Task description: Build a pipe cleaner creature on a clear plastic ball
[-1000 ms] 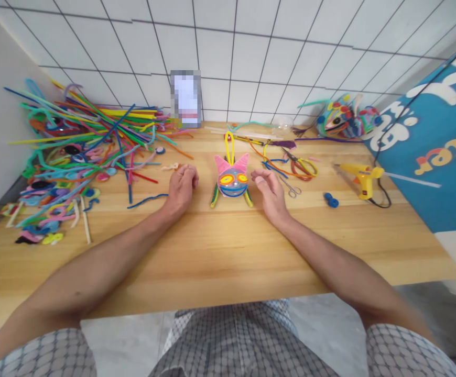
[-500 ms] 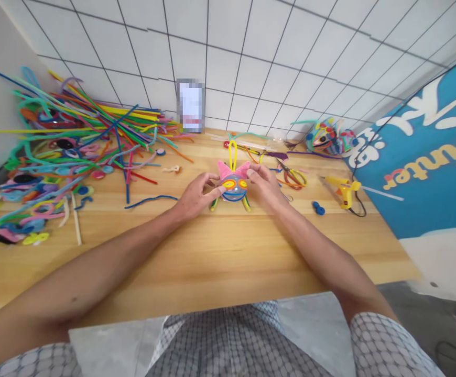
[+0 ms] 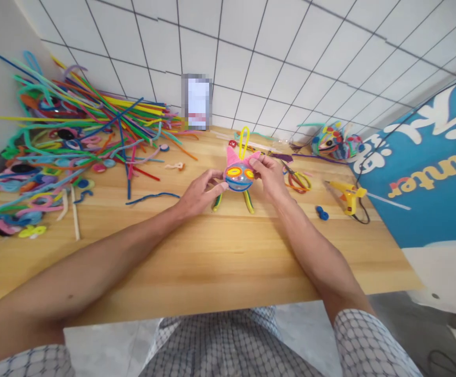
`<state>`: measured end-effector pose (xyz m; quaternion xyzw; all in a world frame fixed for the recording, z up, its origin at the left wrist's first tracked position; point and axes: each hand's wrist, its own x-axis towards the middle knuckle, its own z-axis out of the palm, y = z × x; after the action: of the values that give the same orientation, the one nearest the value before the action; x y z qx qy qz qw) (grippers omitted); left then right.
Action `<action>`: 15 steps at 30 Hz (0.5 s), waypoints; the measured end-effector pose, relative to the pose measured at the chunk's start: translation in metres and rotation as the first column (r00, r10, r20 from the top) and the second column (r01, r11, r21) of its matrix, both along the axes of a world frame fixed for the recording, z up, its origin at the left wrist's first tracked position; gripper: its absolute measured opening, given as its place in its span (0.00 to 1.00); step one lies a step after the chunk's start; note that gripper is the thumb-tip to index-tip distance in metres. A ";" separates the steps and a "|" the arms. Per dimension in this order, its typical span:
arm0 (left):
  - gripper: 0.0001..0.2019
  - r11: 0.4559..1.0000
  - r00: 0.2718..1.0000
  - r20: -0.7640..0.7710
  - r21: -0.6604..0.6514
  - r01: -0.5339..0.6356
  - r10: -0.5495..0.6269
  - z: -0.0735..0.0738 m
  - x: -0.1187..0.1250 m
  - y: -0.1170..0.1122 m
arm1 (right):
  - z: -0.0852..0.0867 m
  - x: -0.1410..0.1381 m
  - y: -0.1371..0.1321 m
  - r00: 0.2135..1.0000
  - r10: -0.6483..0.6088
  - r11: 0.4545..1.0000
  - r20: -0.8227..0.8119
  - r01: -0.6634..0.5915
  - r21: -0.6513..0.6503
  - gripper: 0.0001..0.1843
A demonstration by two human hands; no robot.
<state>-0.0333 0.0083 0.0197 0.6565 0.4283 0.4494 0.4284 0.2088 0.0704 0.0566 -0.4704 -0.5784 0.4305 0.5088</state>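
Observation:
Between my hands is a clear round ornament [image 3: 239,182] made up as a creature, with pink pointed ears, orange-and-yellow ring eyes, a blue mouth line and a yellow hanging loop [image 3: 244,142]. Two green-and-yellow legs [image 3: 248,201] slant down from it to the table. My left hand [image 3: 204,193] grips its left side, thumb in front and fingers bent behind. With its fingers pinched, my right hand [image 3: 268,175] holds the pink ear on the right.
A heap of pipe cleaners [image 3: 133,115] and shaped craft pieces covers the left. Behind my right hand lie scissors [image 3: 301,182]. A yellow glue gun [image 3: 349,196], blue pieces [image 3: 322,212] and decorated ornaments [image 3: 332,141] are to the right. A phone [image 3: 197,102] leans on the tiled wall.
The ornament now appears raised and tipped up a little, with more of its legs showing. Both hands stay on it. The whole view has shifted slightly.

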 end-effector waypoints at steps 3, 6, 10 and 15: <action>0.29 1.000 1.000 0.004 -0.006 -0.024 0.024 -0.001 0.000 0.000 | 0.001 0.000 0.002 0.998 -0.005 1.000 -0.065 0.006 0.004 0.26; 0.31 0.999 0.999 -0.022 -0.014 -0.050 0.049 -0.004 -0.002 0.001 | 0.000 0.001 0.004 0.996 -0.011 1.000 -0.093 0.013 0.027 0.28; 0.35 0.996 0.994 -0.071 -0.016 -0.086 0.085 -0.010 -0.006 0.005 | -0.010 -0.003 0.006 0.996 0.021 0.999 -0.089 -0.017 0.046 0.28; 0.47 0.998 0.996 -0.074 -0.044 -0.054 0.051 -0.013 -0.004 0.012 | -0.028 -0.011 0.009 1.000 -0.016 1.000 -0.017 0.016 0.018 0.28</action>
<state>-0.0371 0.0206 0.0068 0.6508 0.4711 0.4265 0.4155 0.1975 0.0797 0.0282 -0.4668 -0.5742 0.4251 0.5212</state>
